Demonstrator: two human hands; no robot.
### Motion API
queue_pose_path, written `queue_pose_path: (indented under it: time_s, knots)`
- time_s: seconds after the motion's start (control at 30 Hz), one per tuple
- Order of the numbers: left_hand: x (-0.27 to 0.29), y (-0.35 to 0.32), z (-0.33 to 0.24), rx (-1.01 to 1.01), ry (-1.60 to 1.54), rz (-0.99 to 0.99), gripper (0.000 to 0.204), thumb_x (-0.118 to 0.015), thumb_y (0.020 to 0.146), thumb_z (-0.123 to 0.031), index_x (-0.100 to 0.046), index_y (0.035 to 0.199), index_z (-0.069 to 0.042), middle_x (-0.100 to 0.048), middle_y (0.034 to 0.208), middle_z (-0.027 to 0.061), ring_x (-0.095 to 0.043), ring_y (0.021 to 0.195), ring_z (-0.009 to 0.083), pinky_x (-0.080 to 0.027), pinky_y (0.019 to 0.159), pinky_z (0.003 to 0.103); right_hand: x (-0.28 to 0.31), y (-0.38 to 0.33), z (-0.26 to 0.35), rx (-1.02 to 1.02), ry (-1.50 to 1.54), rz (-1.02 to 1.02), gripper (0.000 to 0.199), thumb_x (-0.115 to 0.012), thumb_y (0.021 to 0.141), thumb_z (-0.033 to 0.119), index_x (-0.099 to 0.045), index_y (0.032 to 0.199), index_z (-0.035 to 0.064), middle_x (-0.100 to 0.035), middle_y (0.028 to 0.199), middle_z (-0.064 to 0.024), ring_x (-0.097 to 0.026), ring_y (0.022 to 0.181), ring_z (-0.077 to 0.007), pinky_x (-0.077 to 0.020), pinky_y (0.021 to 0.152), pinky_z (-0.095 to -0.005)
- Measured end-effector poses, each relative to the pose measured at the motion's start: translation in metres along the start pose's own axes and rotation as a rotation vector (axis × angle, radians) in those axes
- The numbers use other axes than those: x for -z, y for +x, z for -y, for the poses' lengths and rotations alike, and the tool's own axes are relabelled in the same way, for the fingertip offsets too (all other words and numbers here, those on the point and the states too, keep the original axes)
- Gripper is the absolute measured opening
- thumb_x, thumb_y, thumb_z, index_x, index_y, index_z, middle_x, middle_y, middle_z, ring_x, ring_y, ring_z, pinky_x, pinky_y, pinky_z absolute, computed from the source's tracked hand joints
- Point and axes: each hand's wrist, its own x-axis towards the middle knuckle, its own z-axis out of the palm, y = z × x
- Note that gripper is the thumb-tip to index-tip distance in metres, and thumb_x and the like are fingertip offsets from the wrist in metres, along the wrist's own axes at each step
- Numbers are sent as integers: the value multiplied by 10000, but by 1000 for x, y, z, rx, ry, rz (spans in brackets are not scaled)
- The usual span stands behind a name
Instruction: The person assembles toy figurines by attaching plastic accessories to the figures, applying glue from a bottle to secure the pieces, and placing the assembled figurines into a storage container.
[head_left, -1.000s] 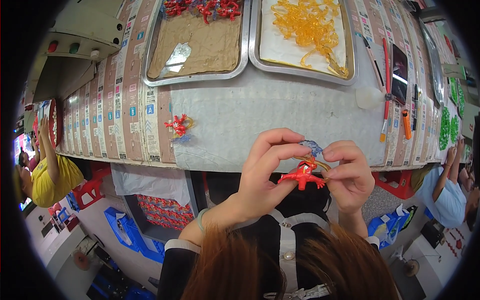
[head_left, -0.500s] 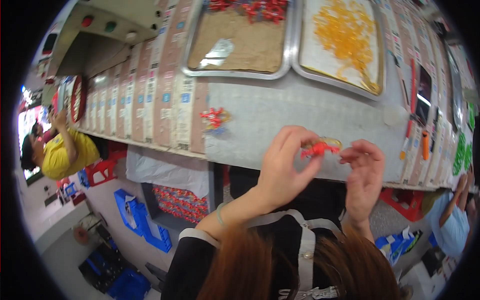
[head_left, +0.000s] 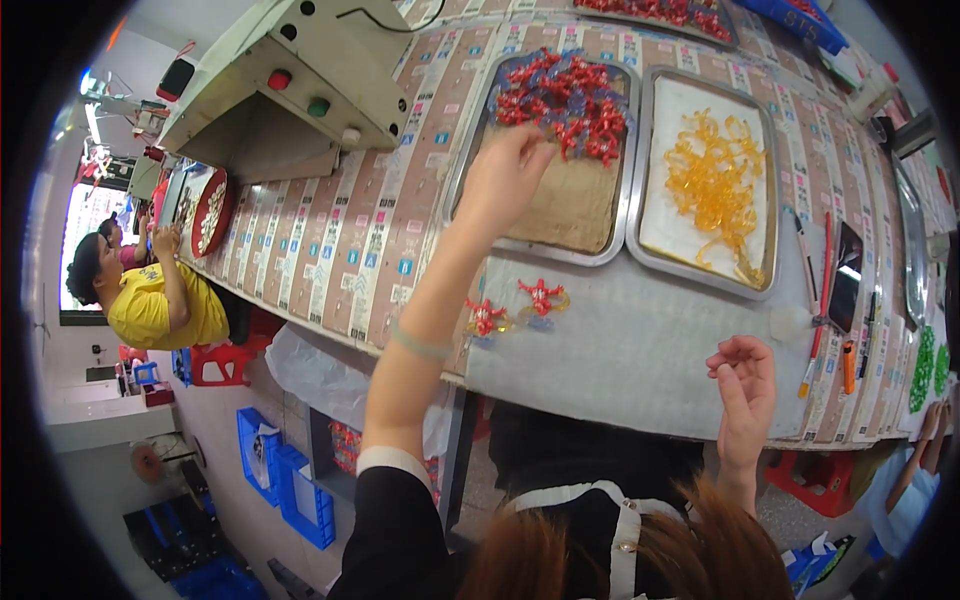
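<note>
both hands empty: left hand (head_left: pixel 505 180) loose-fingered over red pieces (head_left: pixel 560 100), right hand (head_left: pixel 742 385) open.

White label strips (head_left: pixel 350 230) with coloured squares cover the bench top (head_left: pixel 640 350).

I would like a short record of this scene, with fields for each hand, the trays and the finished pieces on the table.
left hand: left hand reaches into the left metal tray, fingers at the pile of red and blue pieces
right hand: right hand raised over the table edge, open, holding nothing
right tray: right metal tray holds orange pieces
on the table: two small red assembled pieces lie side by side on the grey mat
</note>
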Motion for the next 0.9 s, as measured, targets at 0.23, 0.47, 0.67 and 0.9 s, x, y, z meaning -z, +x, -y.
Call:
queue_pose_path:
  time_s: [0.23, 0.47, 0.67, 0.9]
  knots:
    - [-41, 133, 28, -186, 508, -214, 549, -527, 718, -507, -458, 1166, -198, -341, 1272, 123, -306, 1171, 309, -172, 895, 621, -12, -4, 4, -11, -53, 62, 270, -507, 756, -33, -443, 1017, -7, -484, 923, -54, -487, 817, -116, -386, 759, -233]
    - [-10, 120, 27, -123, 568, 314, 638, -607, 673, -431, -395, 1199, -139, -403, 1193, 199, -426, 1059, 354, -333, 911, 375, 4, 11, 1, -78, -65, 6, 171, -524, 769, -17, -498, 938, -7, -505, 877, -26, -474, 797, -72, -384, 711, -197]
    - [26, 51, 1, -130, 397, 489, 520, -600, 711, -279, -407, 1164, -114, -458, 1111, 180, -469, 1006, 330, -374, 853, 380, 2, 36, 5, 5, -92, 13, 174, -522, 781, 3, -498, 952, -9, -514, 880, -24, -473, 808, -72, -384, 714, -196]
    - [-29, 9, -42, -310, 682, 347, 205, -549, 733, -233, -606, 829, -61, -573, 869, 91, -508, 886, 257, -379, 750, 403, 0, 67, 6, 138, -292, -49, 162, -540, 771, 17, -523, 929, -12, -540, 824, -32, -492, 751, -76, -403, 679, -207]
